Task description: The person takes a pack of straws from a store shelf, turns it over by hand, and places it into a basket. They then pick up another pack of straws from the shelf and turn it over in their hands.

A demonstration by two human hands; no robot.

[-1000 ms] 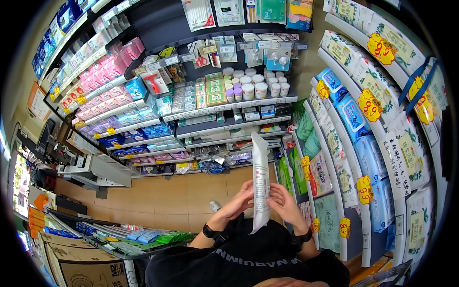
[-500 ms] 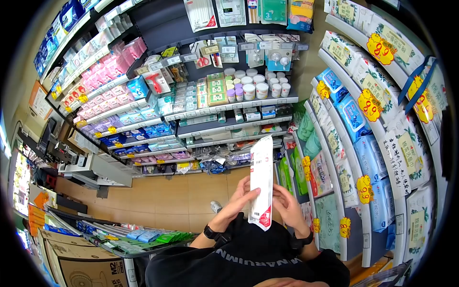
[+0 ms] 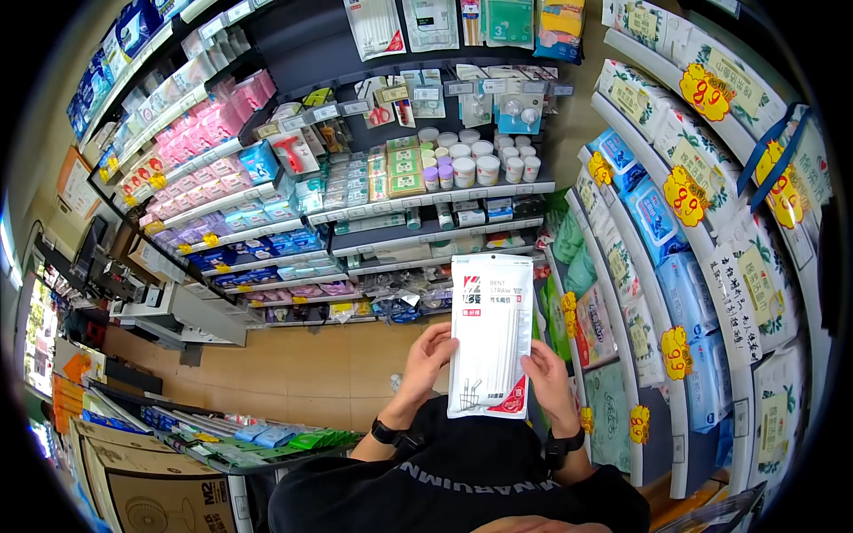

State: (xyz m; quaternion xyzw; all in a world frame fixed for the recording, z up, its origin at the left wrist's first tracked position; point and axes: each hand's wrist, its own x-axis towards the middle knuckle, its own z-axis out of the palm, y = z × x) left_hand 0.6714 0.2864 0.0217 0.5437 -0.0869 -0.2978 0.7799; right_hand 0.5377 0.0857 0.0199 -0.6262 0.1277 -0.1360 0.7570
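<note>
A white packet of bent straws (image 3: 490, 338) is held upright in front of my chest, its printed front facing me. My left hand (image 3: 428, 358) grips the packet's left edge between thumb and fingers. On the opposite edge, my right hand (image 3: 546, 377) pinches it in the same way. The fingertips behind the packet are hidden. Both wrists wear dark bands. A similar straw packet (image 3: 374, 27) hangs on the rack at the top of the view.
Ahead stands a shelf unit with white-lidded tubs (image 3: 488, 169) and hanging goods. Shelves at right hold blue wipes packs (image 3: 656, 218) and yellow price tags. Pink packs (image 3: 200, 131) line the left shelves. A fan carton (image 3: 169, 502) sits at lower left, beside the tiled floor (image 3: 293, 364).
The straw packet has turned from nearly edge-on to face me, showing its full front. My hands have moved to its two side edges, the left one shifting slightly left.
</note>
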